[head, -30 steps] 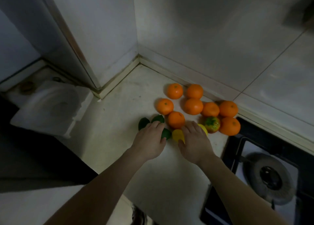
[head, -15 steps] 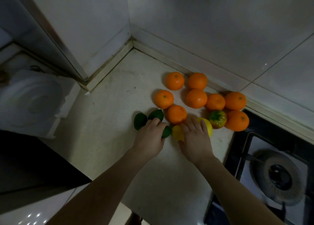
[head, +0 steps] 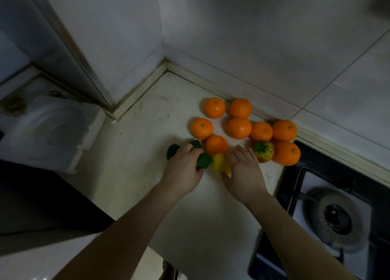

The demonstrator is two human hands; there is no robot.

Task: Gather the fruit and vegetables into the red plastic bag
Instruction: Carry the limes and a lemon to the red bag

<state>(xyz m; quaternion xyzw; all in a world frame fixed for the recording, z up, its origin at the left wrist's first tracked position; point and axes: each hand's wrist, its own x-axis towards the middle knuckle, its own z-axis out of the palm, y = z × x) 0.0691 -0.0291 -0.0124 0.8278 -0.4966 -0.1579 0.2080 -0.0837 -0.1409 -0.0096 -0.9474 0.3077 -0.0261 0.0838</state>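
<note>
Several oranges [head: 239, 127] lie grouped on the pale counter [head: 135, 153], close to the wall corner. A red-and-green tomato-like fruit [head: 263, 152] sits among them at the right. My left hand [head: 183, 172] is curled over small green limes [head: 203, 161], which show on both sides of its fingers. My right hand [head: 244, 174] lies over a yellow lemon [head: 219, 164], held between thumb and forefinger; what is under the palm is hidden. No red plastic bag is in view.
A gas hob with a round burner [head: 335, 214] borders the counter on the right. A white plastic tub with a round lid [head: 52, 129] stands lower at the left. Tiled walls close off the back, and the counter's front edge is near my forearms.
The camera has shifted a little. Both hands stay on the limes and the lemon, and my right hand now covers more of the yellow fruit. The oranges have not moved.
</note>
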